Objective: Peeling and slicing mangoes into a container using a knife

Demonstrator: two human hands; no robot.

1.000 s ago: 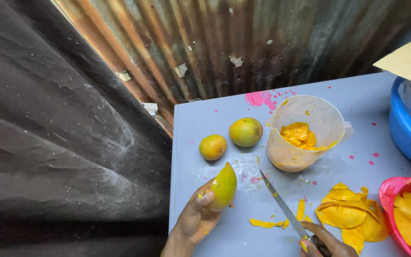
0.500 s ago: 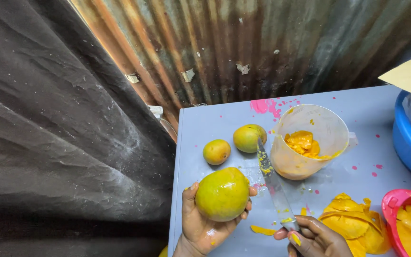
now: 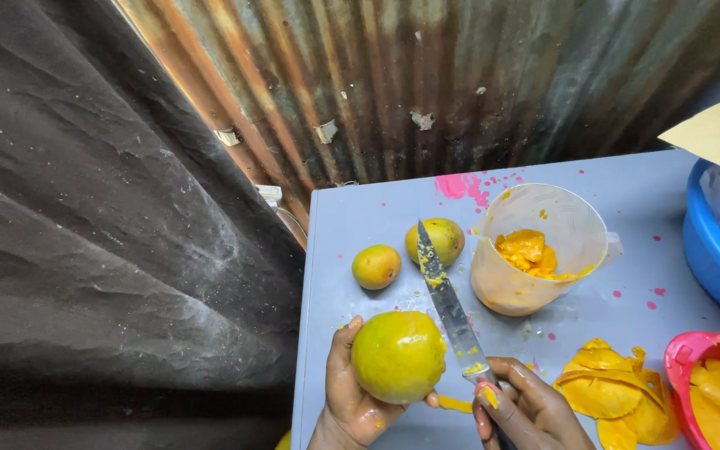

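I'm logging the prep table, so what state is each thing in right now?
Large mango: whole, unpeeled, held in left hand.
Knife: pulp-smeared, blade up, in right hand.
Two small mangoes: whole, lying on the table.
Clear jug: upright, partly filled with pulp.
Peels: piled.

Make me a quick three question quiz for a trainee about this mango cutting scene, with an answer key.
1. True or false: the left hand holds the big mango.
2. What does the right hand grip? A) spoon B) knife C) peeler
3. How many whole mangoes lie on the table?

Key: 1 true. 2 B, blade pointing up and away, beside the big mango. 3 two, the small mango and the farther mango, left of the plastic jug holding pulp.
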